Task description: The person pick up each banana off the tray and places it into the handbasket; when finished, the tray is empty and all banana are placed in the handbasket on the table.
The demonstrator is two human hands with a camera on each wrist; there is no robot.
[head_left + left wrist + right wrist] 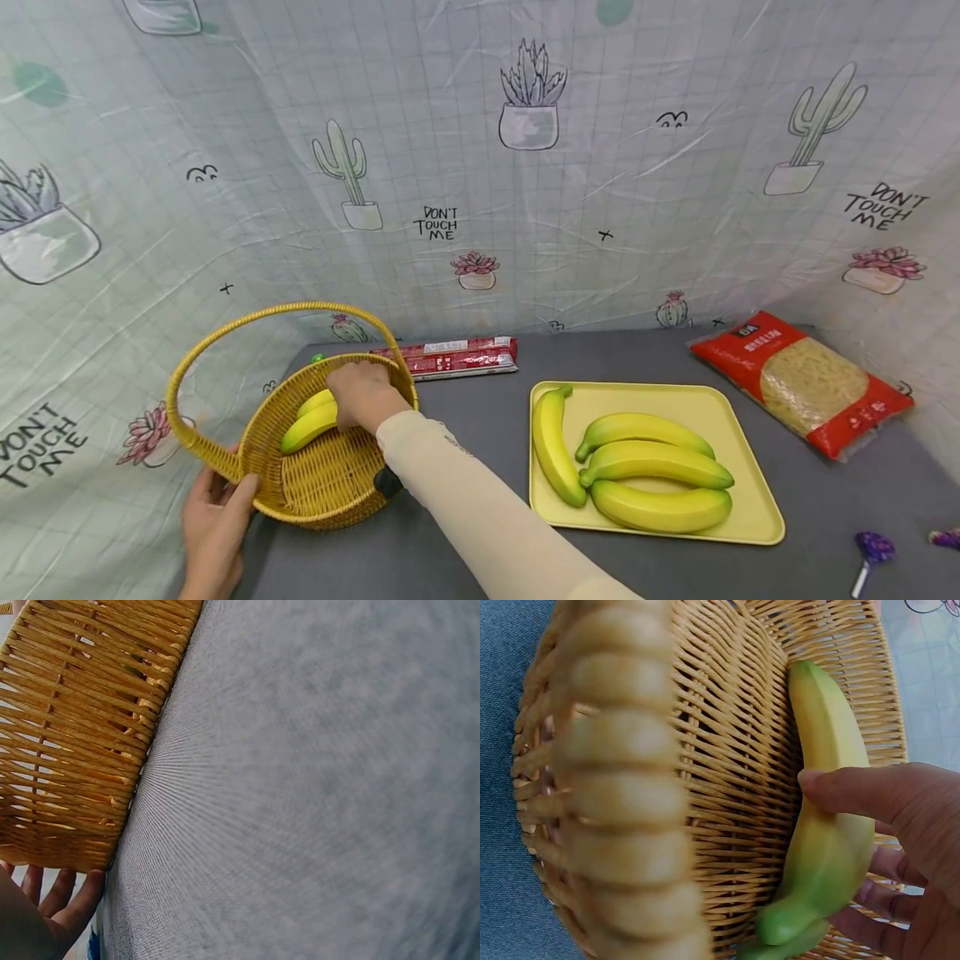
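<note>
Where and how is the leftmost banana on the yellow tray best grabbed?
Probably mid-length on the leftmost banana, from above, pinching across its width. Its middle stands apart from the other three bananas, while its lower end crowds them; its outward curve lies close to the tray's left rim, making a low side approach tight.

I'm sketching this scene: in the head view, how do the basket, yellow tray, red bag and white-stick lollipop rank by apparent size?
Largest to smallest:
1. Basket with its handle, and yellow tray: too close to rank
2. Red bag
3. White-stick lollipop
</note>
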